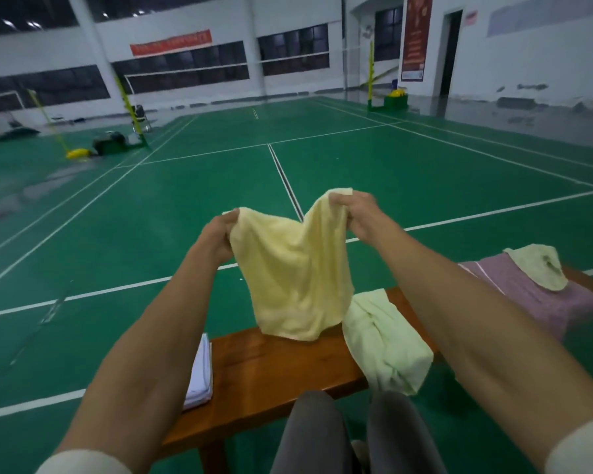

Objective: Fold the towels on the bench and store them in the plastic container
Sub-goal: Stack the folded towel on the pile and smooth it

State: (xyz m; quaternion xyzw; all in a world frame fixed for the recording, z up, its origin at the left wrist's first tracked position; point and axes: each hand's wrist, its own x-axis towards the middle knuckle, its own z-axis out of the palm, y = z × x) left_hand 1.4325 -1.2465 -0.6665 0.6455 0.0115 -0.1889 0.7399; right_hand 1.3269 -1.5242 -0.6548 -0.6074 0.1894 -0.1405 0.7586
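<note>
At the far left of the bench (271,374) lies a white towel (199,378), already folded flat, partly hidden behind the left forearm. The plastic container is not in view, so I cannot say where it stands.

The left hand (220,236) pinches one upper corner of the yellow towel (295,275); its fingers are curled tight on the cloth. The towel hangs between both hands above the bench, and its lower edge touches, or almost touches, the wood. The top edge sags in a deep dip between the two corners, so the cloth is not pulled flat. The right hand (355,213) grips the other upper corner, a little higher and farther from the body than the left one.

I judge this towel to be light, soft and limp. It has no stiffness, it follows gravity, and it wrinkles easily. It is not slippery and not fragile, so a firm pinch does no harm. The best places to hold are the two corners of one edge, as now; drawing them apart should make the sag go and let the cloth be laid down for a clean fold.

Just right of it a green towel (384,340) lies crumpled and hangs over the near edge. Farther right is a pink towel (534,295), spread out, with a pale towel (541,268) bunched on top.
</note>
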